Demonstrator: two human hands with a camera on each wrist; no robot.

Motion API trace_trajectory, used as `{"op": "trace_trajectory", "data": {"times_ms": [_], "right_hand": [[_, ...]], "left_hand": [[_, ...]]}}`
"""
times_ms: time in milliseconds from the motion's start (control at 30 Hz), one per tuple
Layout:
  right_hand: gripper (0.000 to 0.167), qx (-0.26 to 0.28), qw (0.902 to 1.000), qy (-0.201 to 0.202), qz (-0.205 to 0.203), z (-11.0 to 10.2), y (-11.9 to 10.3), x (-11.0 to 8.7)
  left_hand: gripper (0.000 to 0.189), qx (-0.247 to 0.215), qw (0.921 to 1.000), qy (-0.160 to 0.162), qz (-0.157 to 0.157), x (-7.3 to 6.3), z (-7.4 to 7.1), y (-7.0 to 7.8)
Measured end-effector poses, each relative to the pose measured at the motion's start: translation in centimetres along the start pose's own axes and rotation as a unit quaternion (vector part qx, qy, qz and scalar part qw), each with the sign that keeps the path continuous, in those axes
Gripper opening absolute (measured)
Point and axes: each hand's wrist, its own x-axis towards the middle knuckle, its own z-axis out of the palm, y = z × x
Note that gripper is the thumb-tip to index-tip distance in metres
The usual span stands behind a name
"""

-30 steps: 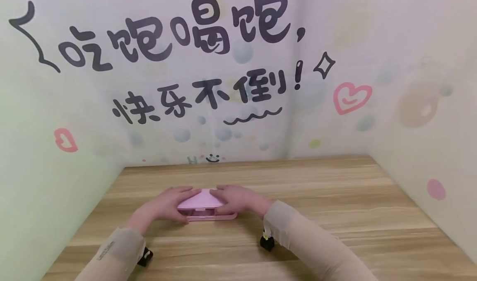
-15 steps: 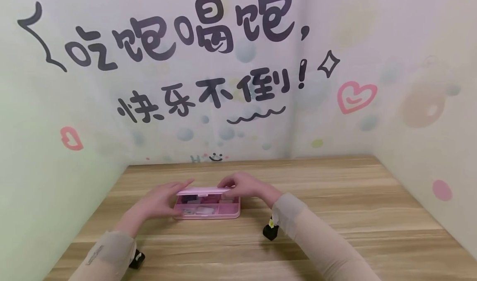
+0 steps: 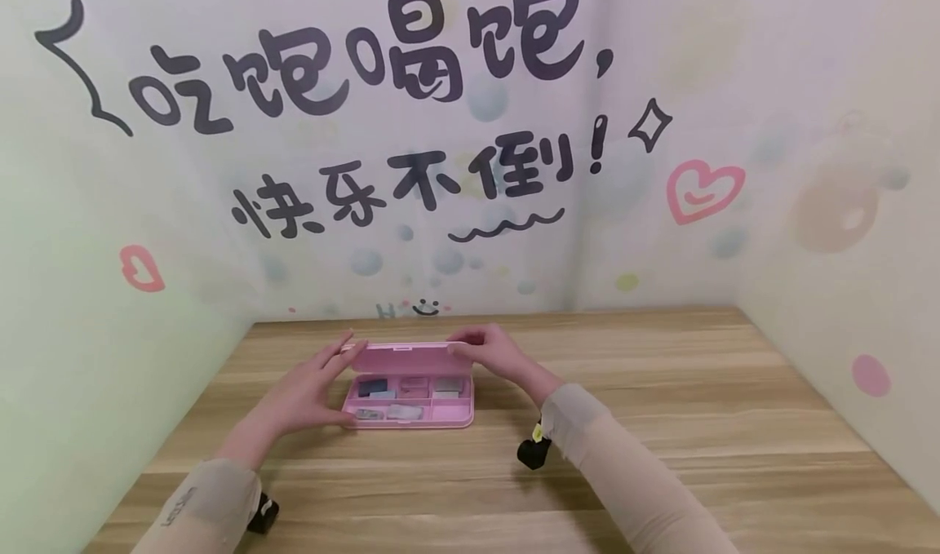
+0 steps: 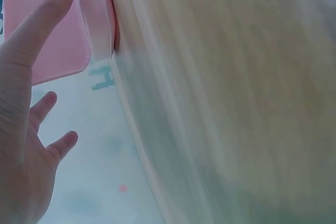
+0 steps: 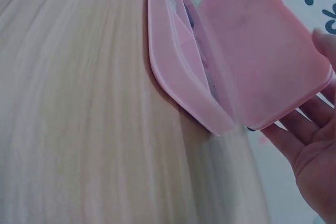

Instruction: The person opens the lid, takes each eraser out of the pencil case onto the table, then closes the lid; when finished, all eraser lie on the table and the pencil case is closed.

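Note:
A pink plastic compartment case (image 3: 450, 409) lies on the wooden table with its hinged lid (image 3: 411, 361) raised nearly upright. Small items sit in its compartments: a dark block (image 3: 372, 387), a whitish piece (image 3: 405, 412) and a greyish piece (image 3: 449, 384). My right hand (image 3: 501, 353) pinches the lid's right corner, thumb (image 5: 324, 44) on the inner face and fingers behind it. On the other side, my left hand (image 3: 294, 397) has its thumb at the base's front left corner and its straight fingers reach up to the lid's left end.
The wooden table top (image 3: 411, 489) extends around the case. Behind it stands a white printed backdrop (image 3: 514, 260) with large black lettering and hearts, and pale walls rise on both sides. A small black camera (image 3: 534, 453) hangs at the right wrist, another (image 3: 263, 515) at the left.
The case's lid has swung up from nearly closed to almost upright, showing the compartments. My right hand has risen with the lid's corner, and my left fingers have moved up beside it.

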Motion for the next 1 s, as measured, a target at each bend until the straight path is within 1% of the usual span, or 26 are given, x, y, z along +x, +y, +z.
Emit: {"op": "trace_trajectory", "data": {"times_ms": [133,267,367,467,633,767,867,933,1000], "right_hand": [[0.035,0.076,0.9964,0.027,0.027,0.0,0.5,0.1],[0.037,0.129,0.9889,0.063,0.041,0.3,1.1,0.3],[0.037,0.162,0.9821,0.084,0.048,0.6,1.5,0.4],[0.038,0.191,0.9748,0.098,0.061,0.9,1.9,0.3],[0.038,0.216,0.9658,0.123,0.073,1.4,2.8,-0.2],[0.038,0.261,0.9522,0.145,0.064,2.0,3.4,-0.9],[0.044,0.286,0.9442,0.154,0.054,2.3,3.6,-1.4],[0.049,0.284,0.9453,0.154,0.048,2.5,3.6,-1.7],[0.051,0.271,0.9505,0.145,0.047,2.6,3.6,-1.9]], "left_hand": [[0.125,-0.002,1.0000,0.002,0.001,0.3,0.2,-0.3],[0.129,-0.016,0.9998,-0.003,-0.010,0.5,0.5,-0.6],[0.132,-0.041,0.9985,-0.019,-0.029,0.6,0.6,-0.7],[0.133,-0.073,0.9959,-0.035,-0.040,0.7,0.6,-0.7],[0.132,-0.117,0.9894,-0.064,-0.058,1.0,0.6,-0.5],[0.127,-0.156,0.9807,-0.091,-0.075,1.2,0.6,-0.3],[0.120,-0.192,0.9707,-0.115,-0.086,1.1,0.5,-0.2],[0.117,-0.220,0.9610,-0.134,-0.099,1.0,0.5,-0.1],[0.115,-0.244,0.9506,-0.153,-0.116,0.9,0.4,-0.1]]}}
